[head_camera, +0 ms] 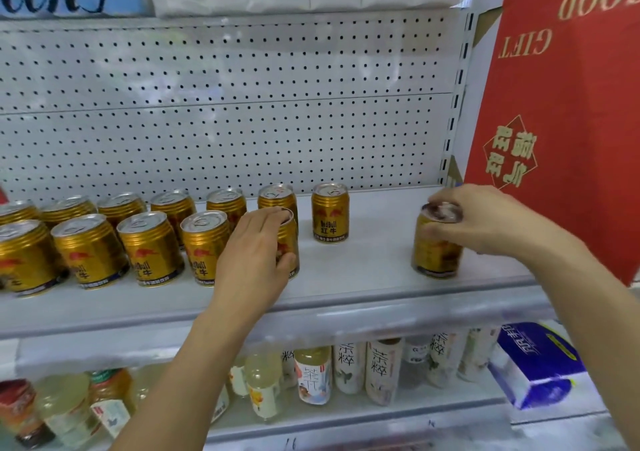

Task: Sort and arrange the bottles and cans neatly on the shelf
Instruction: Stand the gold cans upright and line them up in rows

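Note:
Several gold Red Bull cans stand in two rows on the left half of a white shelf (363, 270). My left hand (254, 253) grips the rightmost can of the front row (289, 239), fingers over its top and thumb on its side. One can (330, 213) stands alone at the right end of the back row. Far to the right, my right hand (485, 218) holds a separate gold can (437, 256) by its lid; the can stands upright on the shelf.
A perforated white back panel (225, 104) rises behind the cans. A red gift box (561, 111) stands at the shelf's right end. The lower shelf holds tea and juice bottles (349, 367) and a blue tissue pack (533, 364).

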